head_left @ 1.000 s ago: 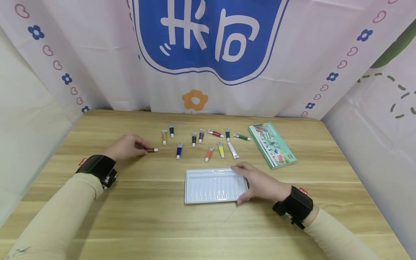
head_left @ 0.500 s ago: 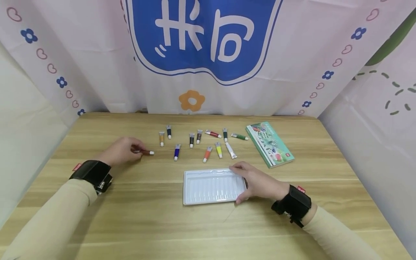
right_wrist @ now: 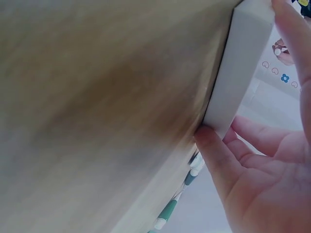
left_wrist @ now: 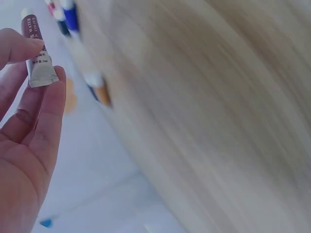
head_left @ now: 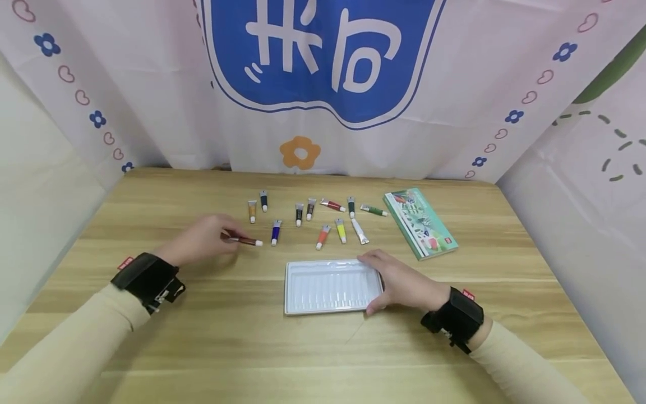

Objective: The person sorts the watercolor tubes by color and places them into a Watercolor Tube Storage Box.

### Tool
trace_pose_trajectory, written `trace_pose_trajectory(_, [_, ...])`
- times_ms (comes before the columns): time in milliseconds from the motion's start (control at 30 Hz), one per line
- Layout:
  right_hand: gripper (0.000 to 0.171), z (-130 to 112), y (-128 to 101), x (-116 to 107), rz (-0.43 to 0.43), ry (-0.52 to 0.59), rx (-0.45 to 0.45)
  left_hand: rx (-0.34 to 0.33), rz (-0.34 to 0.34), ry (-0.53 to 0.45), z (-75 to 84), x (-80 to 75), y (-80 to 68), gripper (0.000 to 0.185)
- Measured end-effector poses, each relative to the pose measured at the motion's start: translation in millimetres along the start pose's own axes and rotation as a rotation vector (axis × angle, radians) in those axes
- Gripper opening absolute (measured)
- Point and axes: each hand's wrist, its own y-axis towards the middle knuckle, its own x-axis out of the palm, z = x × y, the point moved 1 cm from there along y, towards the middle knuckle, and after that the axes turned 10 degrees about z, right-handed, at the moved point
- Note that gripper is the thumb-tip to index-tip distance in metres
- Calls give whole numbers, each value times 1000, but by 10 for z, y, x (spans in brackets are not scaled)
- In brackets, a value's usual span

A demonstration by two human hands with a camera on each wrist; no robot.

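Note:
Between the thumb and fingers of my left hand (head_left: 202, 240) is a brown paint tube (head_left: 247, 241) with a white cap. In the left wrist view the tube (left_wrist: 35, 53) shows its label and crimped silver end. My right hand (head_left: 407, 285) holds the right end of a white plastic tray (head_left: 335, 286) with narrow slots, thumb at the near corner and fingers at the far one. The right wrist view shows the fingers against the tray's white side (right_wrist: 238, 73). Just right of the held tube lies a blue paint tube (head_left: 275, 233).
Several more paint tubes lie scattered behind the tray, among them an orange one (head_left: 323, 237), a yellow one (head_left: 341, 231), a white one (head_left: 360, 231) and an ochre one (head_left: 252, 211). A green illustrated box (head_left: 421, 223) lies at the right. A printed curtain (head_left: 176, 112) hangs behind the table.
My left hand has moved to the right with the brown paint tube, nearer the blue one. My right hand stays on the tray. The head view has shifted slightly.

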Motion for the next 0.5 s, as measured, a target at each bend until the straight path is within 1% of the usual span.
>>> trace_pose_trajectory(100, [108, 1, 3, -4, 1, 2, 2, 10, -28, -12, 147, 36, -17, 25])
trace_pose_trajectory(200, [107, -2, 4, -3, -1, 6, 3, 50, -38, -11, 261, 89, -42, 27])
trace_pose_trajectory(333, [107, -6, 1, 3, -9, 14, 2, 108, -44, -26, 375, 178, -74, 28])
trace_pose_trajectory(433, [108, -3, 0, 2, -6, 16, -5, 121, -38, -62, 456, 228, -84, 24])
trace_pose_trajectory(500, [108, -1, 1, -2, -1, 14, -11, 114, -36, -95, 508, 251, -81, 20])
